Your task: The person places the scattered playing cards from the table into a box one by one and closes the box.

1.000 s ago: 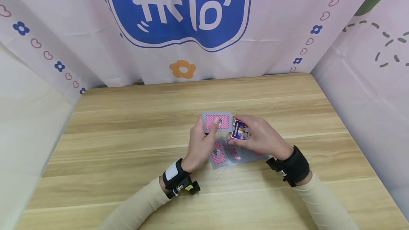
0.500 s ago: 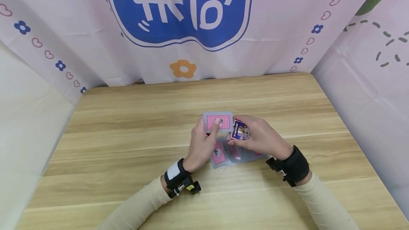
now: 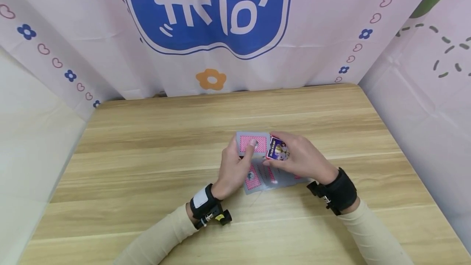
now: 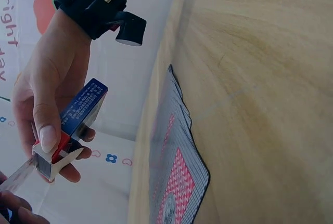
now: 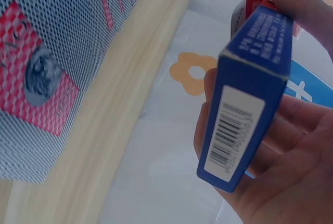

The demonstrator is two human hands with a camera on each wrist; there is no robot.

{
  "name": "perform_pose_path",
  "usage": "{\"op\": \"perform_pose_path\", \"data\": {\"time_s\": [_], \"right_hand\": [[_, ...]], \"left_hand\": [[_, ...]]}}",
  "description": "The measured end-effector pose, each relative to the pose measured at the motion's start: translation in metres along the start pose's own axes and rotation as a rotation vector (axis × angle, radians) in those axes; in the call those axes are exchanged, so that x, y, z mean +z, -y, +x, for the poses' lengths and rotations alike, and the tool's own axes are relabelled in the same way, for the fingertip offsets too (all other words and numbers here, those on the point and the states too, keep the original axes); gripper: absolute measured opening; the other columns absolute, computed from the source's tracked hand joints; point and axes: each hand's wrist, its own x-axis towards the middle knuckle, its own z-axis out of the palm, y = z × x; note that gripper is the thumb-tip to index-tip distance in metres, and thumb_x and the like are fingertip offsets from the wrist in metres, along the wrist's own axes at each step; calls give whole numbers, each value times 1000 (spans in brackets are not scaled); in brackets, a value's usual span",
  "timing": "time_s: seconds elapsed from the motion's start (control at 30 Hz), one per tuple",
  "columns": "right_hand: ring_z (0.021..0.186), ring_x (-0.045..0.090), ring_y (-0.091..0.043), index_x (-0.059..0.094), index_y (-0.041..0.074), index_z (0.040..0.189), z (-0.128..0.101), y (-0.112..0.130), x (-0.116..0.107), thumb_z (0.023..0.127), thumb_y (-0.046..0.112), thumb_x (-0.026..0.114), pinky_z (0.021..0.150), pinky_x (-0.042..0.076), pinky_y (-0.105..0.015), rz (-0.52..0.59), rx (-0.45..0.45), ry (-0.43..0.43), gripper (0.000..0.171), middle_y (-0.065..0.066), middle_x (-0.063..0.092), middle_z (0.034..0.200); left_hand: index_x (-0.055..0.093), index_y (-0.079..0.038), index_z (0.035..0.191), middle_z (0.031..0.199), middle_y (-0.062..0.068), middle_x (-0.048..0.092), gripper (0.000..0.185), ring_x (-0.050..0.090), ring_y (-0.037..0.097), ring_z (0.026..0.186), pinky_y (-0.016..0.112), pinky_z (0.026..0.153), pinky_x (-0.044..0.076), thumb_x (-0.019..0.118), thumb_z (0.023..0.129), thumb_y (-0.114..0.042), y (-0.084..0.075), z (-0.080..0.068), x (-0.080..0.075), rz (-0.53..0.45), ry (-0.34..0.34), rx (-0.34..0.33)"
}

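Head view: left hand pinches a playing card at the open card box gripped in the right hand (above the table's spread cards); boxing seems underway, next needs edge-to-mouth alignment.

The light wooden table is viewed from above, facing forward. Both wrist views are set close, low over it; the small blue cardboard card box is shared by all.
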Motion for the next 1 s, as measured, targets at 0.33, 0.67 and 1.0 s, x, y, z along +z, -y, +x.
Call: {"op": "perform_pose_path", "data": {"time_s": [0.33,0.67,1.0], "right_hand": [[88,66,-12,60,0,142,0,-2,-2,82,38,91,74,56,-25,-2,-9,-19,77,-12,75,119],[105,71,-17,61,2,140,-1,-1,6,81,40,92,87,60,-36,-12,-83,32,77,-13,73,130],[97,69,-14,60,3,142,0,-1,2,81,40,92,81,59,-33,-32,-35,19,78,-12,74,125]], "left_hand": [[61,-11,117,102,9,77,23,76,33,88,30,65,61,55,110,-32,-2,0,-2,23,17,-30],[62,-16,124,99,1,72,24,69,20,83,24,65,52,52,111,-34,-1,3,-3,80,295,-150],[55,-10,110,84,1,50,22,45,14,70,24,60,38,40,114,-26,-4,5,-4,84,223,-185]]}}
